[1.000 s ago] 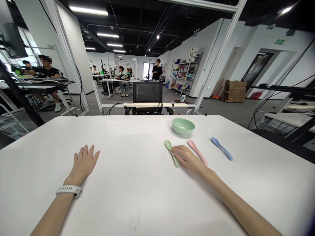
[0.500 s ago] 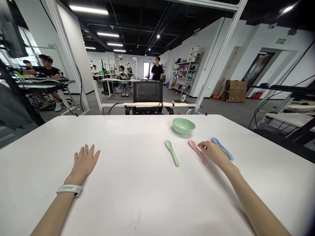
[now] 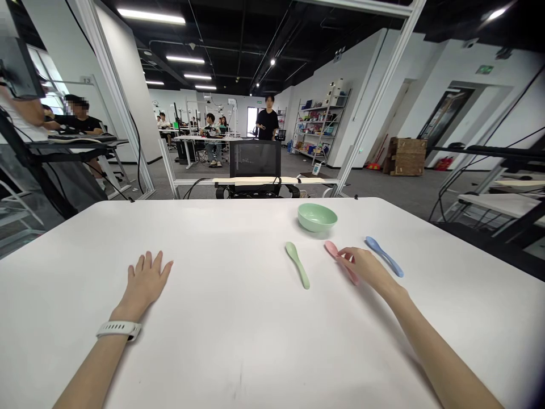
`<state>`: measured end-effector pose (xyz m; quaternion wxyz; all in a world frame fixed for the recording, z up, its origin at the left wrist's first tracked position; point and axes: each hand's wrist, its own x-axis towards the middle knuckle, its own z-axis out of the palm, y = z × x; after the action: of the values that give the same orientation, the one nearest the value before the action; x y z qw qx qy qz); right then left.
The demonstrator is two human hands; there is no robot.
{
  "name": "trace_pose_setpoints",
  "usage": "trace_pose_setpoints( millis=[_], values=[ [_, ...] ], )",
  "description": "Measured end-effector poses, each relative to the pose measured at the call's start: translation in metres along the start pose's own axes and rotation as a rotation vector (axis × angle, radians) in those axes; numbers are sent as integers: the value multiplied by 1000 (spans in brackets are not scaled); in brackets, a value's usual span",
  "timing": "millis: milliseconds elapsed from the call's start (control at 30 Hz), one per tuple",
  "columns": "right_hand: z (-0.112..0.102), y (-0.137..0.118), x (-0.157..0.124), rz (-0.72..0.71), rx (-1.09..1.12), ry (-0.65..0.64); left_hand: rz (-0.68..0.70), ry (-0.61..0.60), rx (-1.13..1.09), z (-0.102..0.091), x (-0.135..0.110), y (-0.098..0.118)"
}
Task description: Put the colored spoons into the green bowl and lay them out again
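Note:
My left hand [image 3: 147, 284] lies flat on the table at the left, fingers spread and nothing in it. Over on the right, my right hand [image 3: 366, 267] reaches in from the side, with thumb and fingertips pinched at the neck of a pink spoon [image 3: 331, 247]. That spoon still rests on the table, and the hand covers part of its handle. To its left lies a green spoon [image 3: 297, 264]. A blue spoon [image 3: 384, 257] lies just beyond my right hand. Behind the spoons stands a green bowl [image 3: 317, 217].
The white table [image 3: 221, 318] fills the foreground. Beyond its far edge are a metal frame bar [image 3: 196, 182] and a mesh-backed chair [image 3: 255, 159]. A person in black [image 3: 267, 122] stands farther back; others sit at desks to the left.
My right hand has moved a little left, from beside the pink spoon onto its neck. My left hand, the bowl and the spoons have stayed in place.

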<state>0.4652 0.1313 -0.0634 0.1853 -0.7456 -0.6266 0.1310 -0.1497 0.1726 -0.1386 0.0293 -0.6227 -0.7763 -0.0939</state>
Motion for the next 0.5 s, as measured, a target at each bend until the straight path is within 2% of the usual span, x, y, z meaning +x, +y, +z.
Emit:
trace_pose_setpoints(
  millis=[500],
  values=[
    [6,10,4,-16,-5,-4,12,10,-15,-3,0,1]
  ],
)
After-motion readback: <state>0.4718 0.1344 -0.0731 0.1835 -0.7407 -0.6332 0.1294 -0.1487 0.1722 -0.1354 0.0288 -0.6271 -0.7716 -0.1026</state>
